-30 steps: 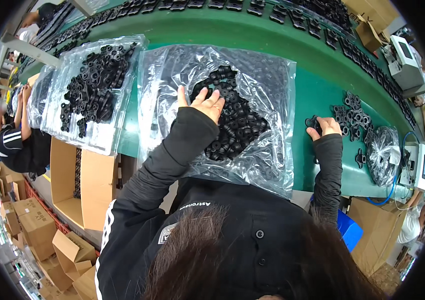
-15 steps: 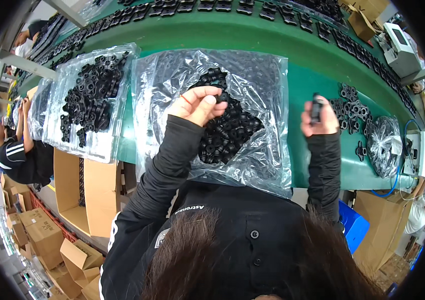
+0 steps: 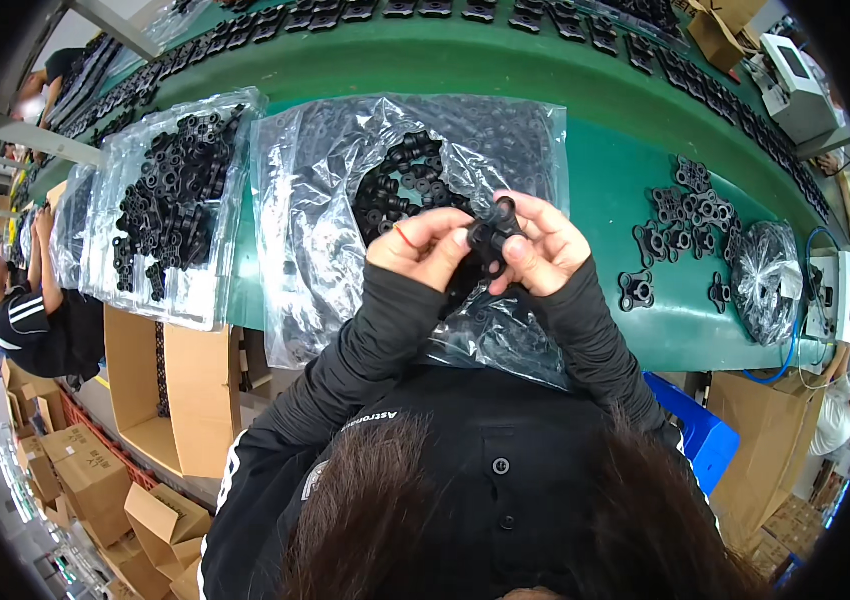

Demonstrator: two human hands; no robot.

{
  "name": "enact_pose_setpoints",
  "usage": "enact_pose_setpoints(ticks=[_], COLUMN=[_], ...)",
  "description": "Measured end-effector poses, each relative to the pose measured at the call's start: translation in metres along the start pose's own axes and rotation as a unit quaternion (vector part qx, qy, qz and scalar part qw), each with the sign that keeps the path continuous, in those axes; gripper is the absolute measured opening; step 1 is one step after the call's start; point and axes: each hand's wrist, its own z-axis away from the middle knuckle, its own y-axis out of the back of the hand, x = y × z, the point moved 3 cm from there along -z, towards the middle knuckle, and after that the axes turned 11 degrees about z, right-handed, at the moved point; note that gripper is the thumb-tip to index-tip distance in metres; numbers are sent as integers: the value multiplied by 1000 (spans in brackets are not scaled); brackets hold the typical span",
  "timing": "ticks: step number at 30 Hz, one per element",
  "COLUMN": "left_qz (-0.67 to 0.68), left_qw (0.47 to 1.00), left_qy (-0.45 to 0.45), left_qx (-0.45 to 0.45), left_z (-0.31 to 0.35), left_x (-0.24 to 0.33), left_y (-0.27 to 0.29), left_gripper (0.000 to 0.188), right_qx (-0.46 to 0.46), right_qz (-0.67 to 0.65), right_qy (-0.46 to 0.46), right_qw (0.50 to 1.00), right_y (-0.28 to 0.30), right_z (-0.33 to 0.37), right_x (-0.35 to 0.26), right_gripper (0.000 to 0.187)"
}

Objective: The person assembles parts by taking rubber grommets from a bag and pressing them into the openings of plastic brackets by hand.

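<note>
Black, lobed, plastic-looking part [image 3: 491, 236]: left hand [image 3: 419, 250] pinches 9 o'clock, right hand [image 3: 548, 246] 3 o'clock.
Likely light, stiff; best gripped by opposite edges.

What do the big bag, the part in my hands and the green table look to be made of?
Bag: thin clear plastic film, glossy, going by its creases and bright glints.
Part: perhaps moulded plastic, black with small highlights; coated metal is possible.
Table: smooth green top with a faint sheen, maybe a vinyl or rubber sheet.
</note>
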Motion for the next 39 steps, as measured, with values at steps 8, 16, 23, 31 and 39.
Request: enact_pose_setpoints(ticks=[8,16,23,31,39], left_qz=[-16,224,-103,-540,-364], left_qw=[994,962,976,800,929], left_qy=[-82,143,170,-261,-48], left_qx=[-76,53,-93,-29,-47], left_z=[-4,6,-12,-47,-42], left_x=[6,-3,8,-36,-12], left_y=[1,-6,2,18,22], left_gripper=[18,15,9,11,24], right_qx=[-23,50,25,50,68], right_qz=[-37,211,234,202,116], right_qy=[-75,23,-24,-29,-46], right_qw=[996,976,972,978,990], right_y=[4,-1,8,10,16], right_z=[5,14,23,23,19], right_x=[-1,-1,11,8,8], right_gripper=[41,42,39,35,41])
